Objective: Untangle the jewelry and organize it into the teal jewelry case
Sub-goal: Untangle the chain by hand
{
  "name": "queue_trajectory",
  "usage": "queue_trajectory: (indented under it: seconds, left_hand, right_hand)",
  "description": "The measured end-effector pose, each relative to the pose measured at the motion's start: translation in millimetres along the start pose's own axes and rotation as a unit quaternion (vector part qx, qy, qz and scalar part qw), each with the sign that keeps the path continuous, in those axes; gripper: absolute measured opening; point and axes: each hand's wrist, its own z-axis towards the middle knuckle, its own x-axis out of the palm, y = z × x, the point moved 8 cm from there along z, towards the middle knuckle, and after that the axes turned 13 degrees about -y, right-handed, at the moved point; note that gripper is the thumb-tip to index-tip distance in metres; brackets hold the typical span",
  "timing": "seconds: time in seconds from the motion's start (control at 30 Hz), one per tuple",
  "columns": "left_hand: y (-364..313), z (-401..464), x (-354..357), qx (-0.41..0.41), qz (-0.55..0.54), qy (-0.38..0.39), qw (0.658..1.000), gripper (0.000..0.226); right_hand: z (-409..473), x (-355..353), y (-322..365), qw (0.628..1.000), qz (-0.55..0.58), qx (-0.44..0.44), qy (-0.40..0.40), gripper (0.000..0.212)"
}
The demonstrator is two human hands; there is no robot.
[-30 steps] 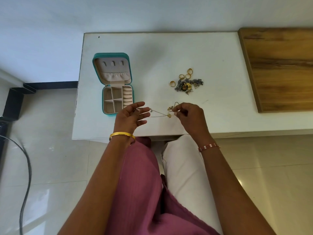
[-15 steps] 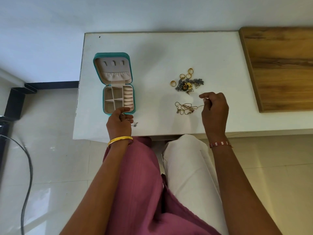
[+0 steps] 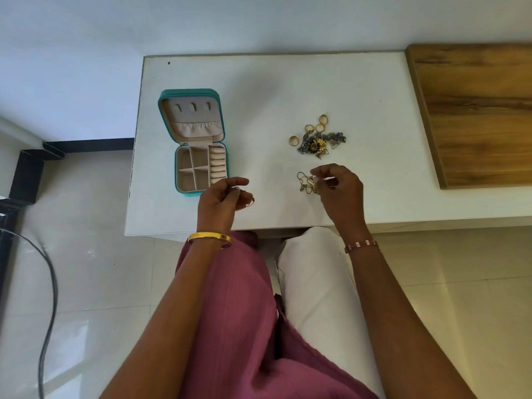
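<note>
The gold chain (image 3: pixel 305 182) lies in a small loose heap on the white table (image 3: pixel 259 90), well to the right of the teal jewelry case (image 3: pixel 192 142) and near the table's front edge. The right hand (image 3: pixel 341 191) is over the right part of this heap with its fingers curled, and the thumb and the first finger are pinching the chain. The left hand (image 3: pixel 220 201) is just at the front right corner of the case – its fingers are curled and they hold a small piece (image 3: pixel 251 201) at the fingertips, too small to name. The case stands open: the lid lies flat behind, with a gathered pocket and three small hooks, and the compartments in the tray show nothing inside. Behind the chain, farther from the front edge than the case's tray, there is a tangled pile of jewelry (image 3: pixel 319 142) – grey chains with a gold flower piece – and four gold rings (image 3: pixel 309 128) lie just beside it. At the far right of the case a wooden board (image 3: pixel 475 110) lies on the table. The left wrist has a gold bangle (image 3: pixel 209 236), the right wrist a red and white bracelet (image 3: pixel 361 245).
</note>
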Motion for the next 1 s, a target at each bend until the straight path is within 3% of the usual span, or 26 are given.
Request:
queue_trajectory:
  seconds: [0.2,0.33,0.53,0.73,1.0]
  left_hand:
    - [-28.4,-15.8,15.0,0.026,0.003,0.124,0.992,0.029]
    - [-48.8,-23.3,12.1,0.083,0.055,0.129,0.987,0.024]
    - [-64.1,-27.8,-5.4,0.131,0.138,0.109,0.976,0.023]
    - [-72.3,-44.4,-13.5,0.125,0.167,0.131,0.969,0.016]
    - [-82.0,-65.0,-32.7,0.141,0.181,0.087,0.969,0.01]
  right_hand:
    - [-40.0,54.1,39.6,0.965,0.102,0.069,0.231,0.027]
    - [-57.6,64.5,48.5,0.934,0.154,0.117,0.302,0.022]
    - [-56.8,31.8,64.0,0.944,0.109,0.068,0.303,0.011]
    - [-55.9,1.1,79.4,0.965,0.081,0.013,0.25,0.012]
    - [-61.8,-26.1,87.8,0.986,0.001,-0.055,0.16,0.016]
